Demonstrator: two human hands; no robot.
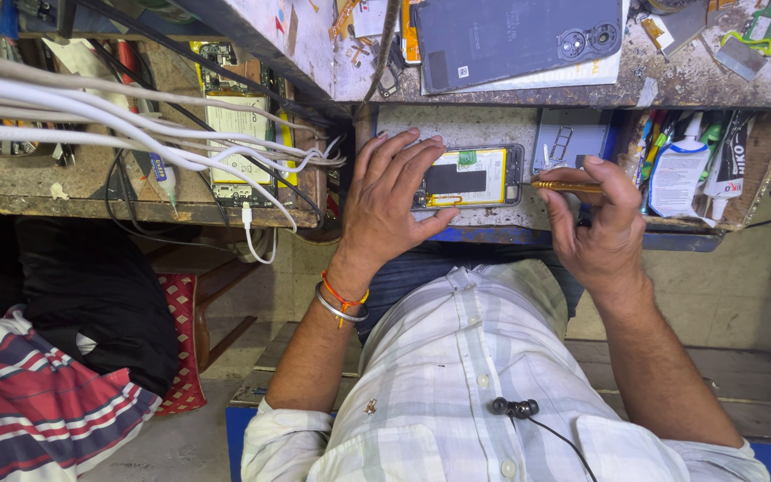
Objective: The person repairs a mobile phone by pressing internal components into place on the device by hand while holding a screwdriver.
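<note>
- The opened phone [468, 177] lies flat on the worktop [457, 125], back cover off, its dark battery and yellow-edged frame showing, between our two hands.
- We judge it light and stiff but fragile: the bare parts inside should not be pressed, so the outer frame edges are the place to hold it.
- Our left hand [385, 196] rests spread and open over the phone's left end, fingers lying along its far edge, pinning it down rather than gripping.
- Our right hand [604, 228] is closed around a thin orange-handled screwdriver [567, 186], whose tip points at the phone's right end; we cannot tell whether it touches.
- The tool looks light, stiff and easy to slip off a small screw.
- The left hand covers the phone's left part, so what lies there is hidden.
- Far on the upper worktop lies a grey phone back cover [515, 36]; its left part is cut off by a post.
- Right of the tool stand glue tubes [680, 174] in a tray.
- At left, white cables [118, 120] cross another opened phone [241, 134]; a striped sleeve [37, 411] of another person shows near left.
</note>
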